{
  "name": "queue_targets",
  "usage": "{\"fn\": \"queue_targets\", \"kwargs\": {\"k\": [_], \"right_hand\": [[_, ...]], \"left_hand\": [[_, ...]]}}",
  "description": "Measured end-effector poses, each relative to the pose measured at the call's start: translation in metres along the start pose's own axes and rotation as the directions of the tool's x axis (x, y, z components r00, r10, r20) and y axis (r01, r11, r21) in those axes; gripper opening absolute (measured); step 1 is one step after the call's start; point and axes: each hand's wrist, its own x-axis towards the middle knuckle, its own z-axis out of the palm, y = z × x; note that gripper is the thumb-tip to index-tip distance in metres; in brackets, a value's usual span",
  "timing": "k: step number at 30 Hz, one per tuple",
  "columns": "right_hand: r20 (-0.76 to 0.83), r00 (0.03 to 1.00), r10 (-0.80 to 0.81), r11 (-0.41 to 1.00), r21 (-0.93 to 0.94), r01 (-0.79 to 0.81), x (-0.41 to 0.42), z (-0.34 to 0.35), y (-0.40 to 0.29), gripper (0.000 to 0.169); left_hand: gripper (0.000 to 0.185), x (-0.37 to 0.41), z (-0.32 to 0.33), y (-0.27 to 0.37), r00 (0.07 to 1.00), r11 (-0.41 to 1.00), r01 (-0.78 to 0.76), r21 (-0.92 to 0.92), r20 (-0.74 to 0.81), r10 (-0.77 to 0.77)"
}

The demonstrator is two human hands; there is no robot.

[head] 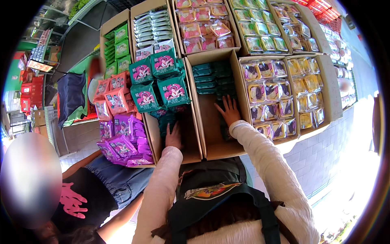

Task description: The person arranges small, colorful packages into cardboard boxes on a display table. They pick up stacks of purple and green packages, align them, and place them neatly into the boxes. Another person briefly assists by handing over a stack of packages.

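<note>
Two open cardboard boxes stand side by side before me. My left hand (173, 135) reaches down into the left box (192, 149), its fingers against dark green packets; whether it grips one cannot be seen. Green foil packets (174, 91) with a pink printed figure are heaped at that box's far end. Inside the right box (213, 149), my right hand (228, 112) lies with spread fingers on a column of green packets (224, 91). A second, shorter stack of green packets (203, 79) stands at the far left of the same box. Shadow hides the bottom of the left box.
Purple packets (122, 146) and orange packets (114, 100) lie at the left. Boxes of wrapped pastries (269, 91) and yellow-trayed pastries (307, 82) adjoin at the right, with more boxes behind. A person (91, 189) in a black top and denim is close on my left.
</note>
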Motion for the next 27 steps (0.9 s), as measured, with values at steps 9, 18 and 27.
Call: {"fn": "queue_targets", "kwargs": {"k": [9, 18, 27], "right_hand": [[0.378, 0.917, -0.128, 0.984, 0.162, 0.070, 0.014, -0.025, 0.005, 0.096], [0.317, 0.939, -0.136, 0.988, -0.025, 0.151, 0.024, 0.042, -0.011, 0.056], [0.387, 0.884, -0.262, 0.957, 0.219, 0.188, 0.029, -0.031, 0.025, 0.085]], "left_hand": [[0.056, 0.005, -0.002, 0.015, 0.995, 0.985, 0.076, -0.152, -0.046, -0.084], [0.058, 0.029, 0.013, -0.011, 0.990, 0.996, 0.045, -0.071, -0.132, -0.054], [0.065, 0.006, -0.022, 0.000, 0.930, 0.842, 0.043, -0.537, -0.287, -0.231]]}}
